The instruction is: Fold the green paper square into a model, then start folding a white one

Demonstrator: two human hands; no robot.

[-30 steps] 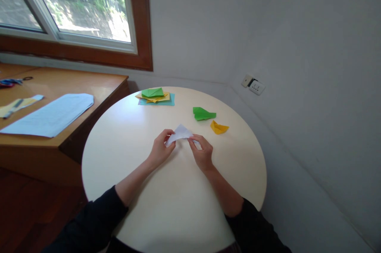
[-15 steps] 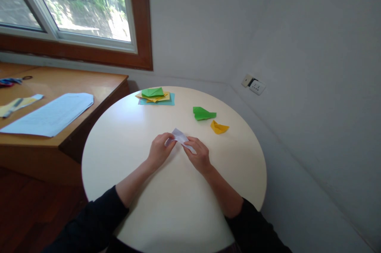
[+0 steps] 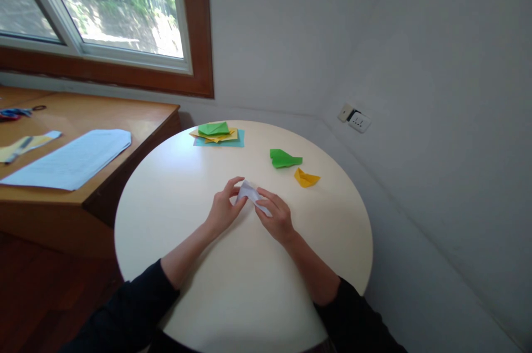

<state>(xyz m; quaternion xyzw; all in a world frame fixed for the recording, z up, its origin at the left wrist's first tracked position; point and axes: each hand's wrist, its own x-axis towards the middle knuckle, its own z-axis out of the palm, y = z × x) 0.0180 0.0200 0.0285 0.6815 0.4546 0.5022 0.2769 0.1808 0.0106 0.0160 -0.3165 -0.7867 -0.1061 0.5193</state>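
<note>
A small folded piece of white paper [image 3: 250, 191] is held between both hands, low over the middle of the round white table [image 3: 241, 286]. My left hand [image 3: 223, 206] grips its left end, thumb in front and fingers behind, with the index finger raised along the top. At the right end, my right hand [image 3: 275, 214] has its fingers and thumb closed on the paper. Beyond the right hand lie a yellow folded paper boat [image 3: 306, 178] and a green folded paper piece [image 3: 284, 158].
Folded green and yellow papers [image 3: 214, 129] rest on a blue sheet [image 3: 240, 139] at the table's far edge. To the left, a wooden desk [image 3: 153, 114] bears white printed sheets [image 3: 75, 159], a marker [image 3: 19, 150] and scissors [image 3: 25, 113]. A wall socket [image 3: 359, 121] is at right.
The fingers of my left hand have lifted and spread a little along the paper's top edge. The right fingers have shifted slightly on the paper; the other papers stay put.
</note>
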